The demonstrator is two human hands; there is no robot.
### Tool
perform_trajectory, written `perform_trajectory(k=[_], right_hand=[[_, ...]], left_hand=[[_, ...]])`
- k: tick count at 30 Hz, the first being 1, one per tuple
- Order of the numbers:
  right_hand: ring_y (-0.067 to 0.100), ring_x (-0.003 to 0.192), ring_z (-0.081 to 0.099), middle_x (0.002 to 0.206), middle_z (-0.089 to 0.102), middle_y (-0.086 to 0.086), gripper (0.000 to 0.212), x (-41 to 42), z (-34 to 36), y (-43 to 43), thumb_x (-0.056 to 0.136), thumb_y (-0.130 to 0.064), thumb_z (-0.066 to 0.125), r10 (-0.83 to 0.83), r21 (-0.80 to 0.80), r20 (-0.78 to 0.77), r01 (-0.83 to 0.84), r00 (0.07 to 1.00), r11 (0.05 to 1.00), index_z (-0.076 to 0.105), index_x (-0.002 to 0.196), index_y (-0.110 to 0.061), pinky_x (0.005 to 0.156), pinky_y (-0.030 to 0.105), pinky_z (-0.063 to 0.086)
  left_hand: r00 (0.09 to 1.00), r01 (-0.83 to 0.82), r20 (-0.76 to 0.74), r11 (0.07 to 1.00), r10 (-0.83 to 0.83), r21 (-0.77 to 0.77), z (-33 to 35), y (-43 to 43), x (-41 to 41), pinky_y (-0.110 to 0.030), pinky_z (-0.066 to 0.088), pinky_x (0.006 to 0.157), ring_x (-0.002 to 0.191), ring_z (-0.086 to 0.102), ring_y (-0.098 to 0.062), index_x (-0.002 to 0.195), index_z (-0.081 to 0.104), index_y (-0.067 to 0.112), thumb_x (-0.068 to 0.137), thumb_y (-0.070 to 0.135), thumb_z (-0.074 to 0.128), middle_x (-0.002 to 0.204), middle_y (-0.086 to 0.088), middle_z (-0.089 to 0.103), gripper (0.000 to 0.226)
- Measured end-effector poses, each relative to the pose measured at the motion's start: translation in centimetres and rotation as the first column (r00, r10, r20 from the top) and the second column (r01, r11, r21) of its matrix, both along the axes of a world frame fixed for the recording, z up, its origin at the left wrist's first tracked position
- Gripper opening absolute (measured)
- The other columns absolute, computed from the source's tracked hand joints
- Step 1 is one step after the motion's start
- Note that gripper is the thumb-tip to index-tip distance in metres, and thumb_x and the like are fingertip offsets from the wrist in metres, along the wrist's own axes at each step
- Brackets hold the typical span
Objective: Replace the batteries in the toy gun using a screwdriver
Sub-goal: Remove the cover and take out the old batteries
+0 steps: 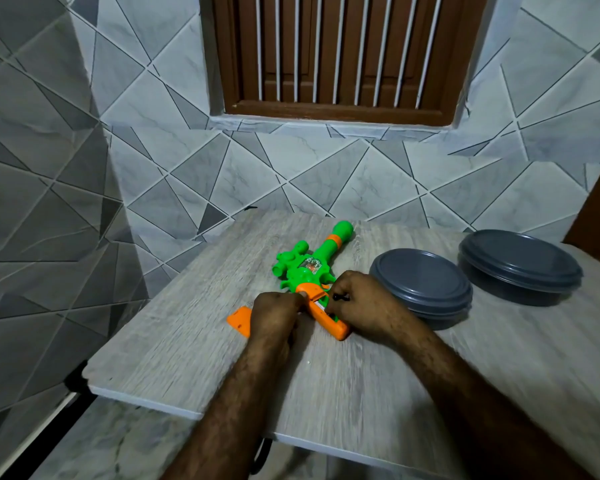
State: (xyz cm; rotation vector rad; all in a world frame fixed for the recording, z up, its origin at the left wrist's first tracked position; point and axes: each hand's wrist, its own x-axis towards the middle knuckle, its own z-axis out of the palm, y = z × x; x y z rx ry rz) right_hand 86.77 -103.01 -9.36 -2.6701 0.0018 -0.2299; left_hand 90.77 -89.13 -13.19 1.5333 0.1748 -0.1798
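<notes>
A green and orange toy gun (pixel 312 268) lies on the wooden table (pixel 194 341), muzzle pointing away to the far right, orange grip toward me. My left hand (pixel 274 317) presses on the left side of the grip, fingers closed against it. My right hand (pixel 364 306) rests on the grip's right side and is closed around a small tool whose black tip (pixel 340 298) pokes out; most of that tool is hidden in the fist. An orange battery cover (pixel 239 320) lies flat on the table just left of my left hand.
Two grey lidded bowls stand to the right of the gun, a nearer one (pixel 421 285) and a farther one (pixel 520 266). The table's front left edge (pixel 142 400) is close. A tiled wall and a barred wooden window (pixel 336 53) rise behind.
</notes>
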Motion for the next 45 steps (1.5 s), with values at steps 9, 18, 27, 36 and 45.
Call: perform_trajectory(k=[9,18,27,36,45], right_hand=[[0.017,0.079,0.064,0.093,0.064,0.001,0.030,0.1,1.1,-0.2,0.091,-0.002,0.058,0.022,0.637,0.092,-0.076,0.996,0.767,0.071,0.081,-0.026,0.077,0.036,0.055],[0.014,0.067,0.062,0.075,0.065,-0.004,0.019,-0.5,0.0,-0.6,0.082,-0.014,0.053,-0.008,0.441,0.172,-0.070,0.985,0.895,0.064,0.080,-0.029,0.072,0.043,0.055],[0.024,0.108,0.062,0.117,0.069,0.004,0.054,-0.4,2.2,0.2,0.081,-0.035,0.064,0.115,-0.009,-0.060,-0.116,0.992,0.993,0.048,0.132,-0.038,0.090,0.033,0.051],[0.018,0.112,0.058,0.121,0.065,-0.004,0.098,-1.8,0.6,-1.1,0.060,-0.037,0.085,0.082,-0.105,-0.120,-0.095,0.989,0.990,0.033,0.142,-0.048,0.088,0.028,0.049],[0.025,0.121,0.055,0.137,0.057,0.003,0.112,-1.2,0.5,-0.8,0.049,-0.053,0.082,0.123,-0.056,-0.136,-0.132,0.983,0.990,0.016,0.139,-0.061,0.098,0.041,0.050]], left_hand=[[0.993,-0.044,0.117,0.992,0.030,0.120,-0.9,-0.5,0.8,-0.030,0.032,0.051,0.044,0.042,-0.019,0.064,0.065,0.009,0.072,0.021,0.078,0.042,0.001,0.046,0.020],[0.989,-0.065,0.145,0.981,0.038,0.185,-1.3,-0.7,0.8,-0.036,0.046,0.064,0.088,0.067,-0.035,0.091,0.067,0.018,0.056,0.042,0.078,0.088,-0.012,0.071,0.043],[0.986,-0.097,0.153,0.965,0.060,0.245,-1.1,-0.7,0.3,-0.036,0.053,0.069,0.085,0.068,-0.028,0.087,0.070,0.020,0.065,0.040,0.067,0.082,-0.004,0.071,0.029],[0.978,-0.147,0.185,0.941,0.094,0.303,-1.2,-0.8,0.5,-0.034,0.050,0.070,0.085,0.066,-0.023,0.088,0.071,0.018,0.077,0.032,0.072,0.084,-0.003,0.071,0.018],[0.981,-0.141,0.173,0.937,0.088,0.321,-1.1,-0.8,0.5,-0.039,0.055,0.083,0.094,0.065,-0.023,0.100,0.070,0.020,0.082,0.035,0.068,0.096,-0.003,0.071,0.023]])
